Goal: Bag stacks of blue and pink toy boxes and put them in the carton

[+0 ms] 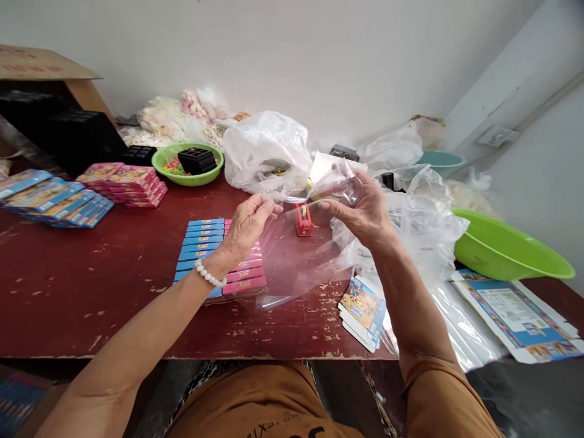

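Observation:
A clear plastic bag [292, 267] is stretched between my hands above the dark red table. My left hand [246, 225], with a beaded bracelet on the wrist, pinches one side of its mouth. On the other side, my right hand [365, 213] grips the plastic between thumb and fingers. Below my left hand lie two rows of small boxes, blue boxes [199, 240] on the left and pink boxes [246, 275] on the right. The bag's lower part reaches these boxes; whether it encloses all of them I cannot tell. Just beyond the bag stands a small red tape dispenser [304, 224].
Stacked blue boxes [57, 198] and pink boxes [130, 181] stand at the left. Behind are a green bowl [187, 177] with black trays and a white plastic bag [269, 149]. Flattened cartons [362, 310] and a large green basin [511, 249] are at the right.

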`<state>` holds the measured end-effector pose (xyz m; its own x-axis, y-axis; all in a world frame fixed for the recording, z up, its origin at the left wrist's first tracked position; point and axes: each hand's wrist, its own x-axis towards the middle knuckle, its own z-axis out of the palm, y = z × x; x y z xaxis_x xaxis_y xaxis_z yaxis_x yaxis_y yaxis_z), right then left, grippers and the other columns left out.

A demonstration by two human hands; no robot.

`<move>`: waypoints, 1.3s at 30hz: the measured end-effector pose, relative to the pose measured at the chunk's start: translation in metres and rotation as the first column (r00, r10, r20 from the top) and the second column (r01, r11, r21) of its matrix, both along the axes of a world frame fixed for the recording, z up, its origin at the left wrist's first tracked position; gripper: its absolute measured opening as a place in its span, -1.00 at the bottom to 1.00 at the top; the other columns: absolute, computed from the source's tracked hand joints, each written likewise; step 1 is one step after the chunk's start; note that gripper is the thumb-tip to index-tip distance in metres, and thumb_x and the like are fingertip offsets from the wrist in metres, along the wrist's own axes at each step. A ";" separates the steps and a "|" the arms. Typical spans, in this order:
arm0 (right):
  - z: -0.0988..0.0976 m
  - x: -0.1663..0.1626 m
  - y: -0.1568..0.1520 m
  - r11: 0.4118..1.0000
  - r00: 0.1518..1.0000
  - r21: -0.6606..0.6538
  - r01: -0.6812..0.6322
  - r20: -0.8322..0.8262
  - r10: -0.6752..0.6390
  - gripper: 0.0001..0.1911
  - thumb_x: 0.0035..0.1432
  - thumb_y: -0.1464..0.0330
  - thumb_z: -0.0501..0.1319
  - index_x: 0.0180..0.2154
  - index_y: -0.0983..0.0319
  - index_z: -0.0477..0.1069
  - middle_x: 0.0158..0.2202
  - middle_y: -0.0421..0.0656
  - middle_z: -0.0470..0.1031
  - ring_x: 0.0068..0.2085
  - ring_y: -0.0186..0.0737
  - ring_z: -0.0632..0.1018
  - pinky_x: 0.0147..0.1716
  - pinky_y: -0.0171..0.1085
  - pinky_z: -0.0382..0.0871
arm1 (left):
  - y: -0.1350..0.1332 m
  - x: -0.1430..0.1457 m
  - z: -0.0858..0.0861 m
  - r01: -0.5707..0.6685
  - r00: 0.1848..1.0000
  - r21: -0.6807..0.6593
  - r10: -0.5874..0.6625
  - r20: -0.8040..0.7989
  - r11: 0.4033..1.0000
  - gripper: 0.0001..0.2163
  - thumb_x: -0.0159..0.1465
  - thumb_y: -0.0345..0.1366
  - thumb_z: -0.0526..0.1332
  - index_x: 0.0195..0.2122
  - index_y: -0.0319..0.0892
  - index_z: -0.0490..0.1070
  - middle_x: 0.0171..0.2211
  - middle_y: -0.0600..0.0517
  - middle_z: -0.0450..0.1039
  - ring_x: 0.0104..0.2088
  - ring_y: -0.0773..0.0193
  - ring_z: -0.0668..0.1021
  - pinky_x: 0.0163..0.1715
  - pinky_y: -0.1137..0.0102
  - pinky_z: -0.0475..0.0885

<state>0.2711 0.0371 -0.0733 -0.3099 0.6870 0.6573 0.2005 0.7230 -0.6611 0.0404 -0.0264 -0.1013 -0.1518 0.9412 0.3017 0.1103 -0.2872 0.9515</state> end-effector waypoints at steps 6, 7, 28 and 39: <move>-0.003 0.022 -0.004 0.986 0.998 -0.167 0.028 0.063 -0.017 -0.35 0.17 -0.10 0.45 0.11 0.14 0.47 -0.25 -0.17 0.61 -0.35 -0.20 0.58 -0.34 -0.16 0.56 | 0.015 -0.009 0.003 -0.106 0.994 0.097 0.107 -0.009 0.990 -0.77 0.46 -0.17 0.14 -0.36 -0.07 0.28 -0.61 0.16 0.34 -0.65 0.37 0.36 -0.61 0.47 0.27; -0.002 0.025 -0.008 0.987 0.988 -0.131 0.096 0.133 -0.079 -0.32 0.20 -0.10 0.42 0.18 0.15 0.44 -0.19 -0.11 0.62 -0.32 -0.15 0.59 -0.31 -0.11 0.57 | 0.016 -0.012 0.005 -0.134 0.987 0.130 0.143 -0.069 0.983 -0.77 0.46 -0.18 0.14 -0.37 -0.07 0.27 -0.64 0.18 0.27 -0.66 0.38 0.30 -0.63 0.47 0.20; 0.012 -0.014 -0.044 0.955 0.600 -0.018 0.296 0.781 -0.171 -0.32 0.11 0.35 0.46 0.25 0.10 0.35 -0.23 -0.16 0.63 -0.22 -0.02 0.61 -0.31 -0.23 0.24 | 0.000 -0.015 0.060 0.071 0.486 0.338 0.264 -0.833 0.938 -0.63 0.37 0.07 0.37 -0.01 -0.09 0.52 -0.46 0.12 0.46 -0.44 0.27 0.51 -0.36 0.39 0.28; 0.004 0.004 -0.020 0.961 0.966 0.240 -0.141 0.247 0.080 -0.86 0.34 0.39 0.22 -0.22 0.08 0.56 -0.13 -0.16 0.53 -0.12 -0.18 0.56 -0.14 -0.17 0.44 | 0.015 -0.054 0.073 -0.074 0.723 0.376 0.310 -0.617 0.923 -0.89 0.22 -0.39 0.23 -0.39 -0.10 0.30 -0.43 0.03 0.41 -0.33 0.18 0.53 -0.28 0.29 0.41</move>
